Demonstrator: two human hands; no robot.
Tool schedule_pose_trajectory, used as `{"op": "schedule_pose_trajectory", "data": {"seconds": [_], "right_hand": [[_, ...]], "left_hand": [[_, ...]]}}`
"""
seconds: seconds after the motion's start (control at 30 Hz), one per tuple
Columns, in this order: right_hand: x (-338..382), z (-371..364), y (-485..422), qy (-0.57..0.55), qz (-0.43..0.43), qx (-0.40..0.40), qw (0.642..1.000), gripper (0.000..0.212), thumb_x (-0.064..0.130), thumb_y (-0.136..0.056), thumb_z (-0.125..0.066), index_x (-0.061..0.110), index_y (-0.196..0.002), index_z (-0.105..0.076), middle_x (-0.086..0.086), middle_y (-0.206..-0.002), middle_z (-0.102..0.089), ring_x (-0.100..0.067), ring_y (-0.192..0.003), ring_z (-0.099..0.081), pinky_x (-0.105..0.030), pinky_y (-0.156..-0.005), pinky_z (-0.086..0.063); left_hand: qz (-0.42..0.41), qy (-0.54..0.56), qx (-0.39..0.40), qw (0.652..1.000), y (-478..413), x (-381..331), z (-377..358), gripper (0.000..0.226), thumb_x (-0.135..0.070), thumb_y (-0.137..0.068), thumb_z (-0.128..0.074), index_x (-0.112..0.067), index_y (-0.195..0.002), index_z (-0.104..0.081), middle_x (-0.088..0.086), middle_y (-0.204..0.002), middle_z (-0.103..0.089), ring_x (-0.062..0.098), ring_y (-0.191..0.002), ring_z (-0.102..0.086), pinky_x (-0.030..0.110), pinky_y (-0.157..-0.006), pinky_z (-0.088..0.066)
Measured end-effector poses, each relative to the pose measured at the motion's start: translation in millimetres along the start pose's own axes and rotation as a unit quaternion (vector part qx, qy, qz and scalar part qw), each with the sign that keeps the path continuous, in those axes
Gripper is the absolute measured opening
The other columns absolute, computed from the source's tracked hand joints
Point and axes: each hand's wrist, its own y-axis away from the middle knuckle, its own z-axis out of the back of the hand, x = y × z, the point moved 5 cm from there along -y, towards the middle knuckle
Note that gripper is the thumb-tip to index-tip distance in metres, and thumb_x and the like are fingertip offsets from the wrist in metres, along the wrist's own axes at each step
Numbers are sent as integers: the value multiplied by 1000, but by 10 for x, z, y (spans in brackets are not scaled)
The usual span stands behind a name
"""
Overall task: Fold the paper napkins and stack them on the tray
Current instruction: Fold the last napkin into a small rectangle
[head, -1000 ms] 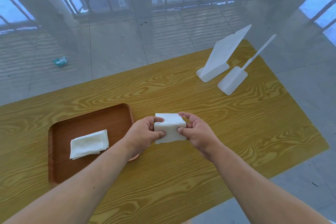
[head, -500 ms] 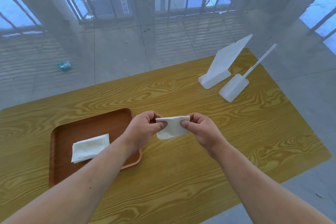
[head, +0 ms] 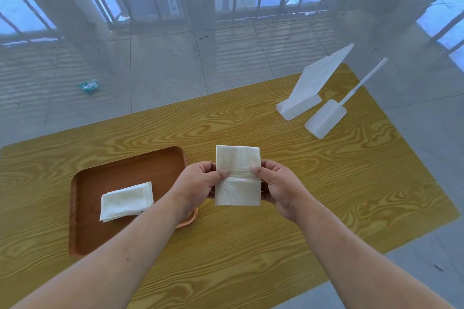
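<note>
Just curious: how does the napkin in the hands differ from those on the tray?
The held napkin is pinched by the left hand and right hand; the stacked napkins lie untouched on the tray. The held napkin shows one crease; the stacked napkins show layered edges. Both are white.

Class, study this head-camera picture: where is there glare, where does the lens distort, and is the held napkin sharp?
Head view: the glossy floor mirrors window bars in bluish glare; the wide lens slightly bows the far edge of the table; light is soft, shadows faint; the napkin pinched between left hand and right hand is sharp, creases visible.
</note>
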Motion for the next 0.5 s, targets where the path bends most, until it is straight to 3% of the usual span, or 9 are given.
{"op": "schedule_pose_trajectory", "data": {"seconds": [0.23, 0.33, 0.43, 0.5], "right_hand": [[-61, -51, -15, 19, -8, 14, 1000, 20, 11, -103, -59, 9, -118, -72, -6, -87, -74, -16, -64, -62, -28, -48, -47], [-50, -44, -50, 4, 4, 17, 1000, 19, 11, -104, -59, 12, -113, -76, -4, -88, -74, -15, -65, -63, -29, -50, -48], [-27, -20, -63, 15, 11, 11, 1000, 25, 8, -101, -59, 17, -98, -82, -3, -97, -76, -16, -74, -65, -30, -56, -52], [-16, -13, -72, 25, 11, 12, 1000, 29, 9, -100, -58, 19, -91, -83, -4, -103, -76, -18, -81, -67, -31, -61, -55]], "left_hand": [[5, -3, 5, 1000, -29, 32, 2, 14, -19, -101, -69, -14, -111, -77, 8, -97, -83, 20, -81, -77, 28, -62, -59], [8, 36, 28, 999, -25, 31, -2, 18, -11, -104, -62, -19, -112, -76, 6, -96, -81, 17, -79, -75, 31, -64, -59], [22, 28, 26, 999, -16, 26, 9, 32, -5, -101, -55, -21, -90, -80, 3, -89, -77, 14, -72, -69, 32, -65, -58], [32, 41, 18, 998, -33, 43, 38, 32, -11, -96, -52, -18, -88, -82, 3, -90, -77, 16, -74, -69, 34, -67, -58]]}}
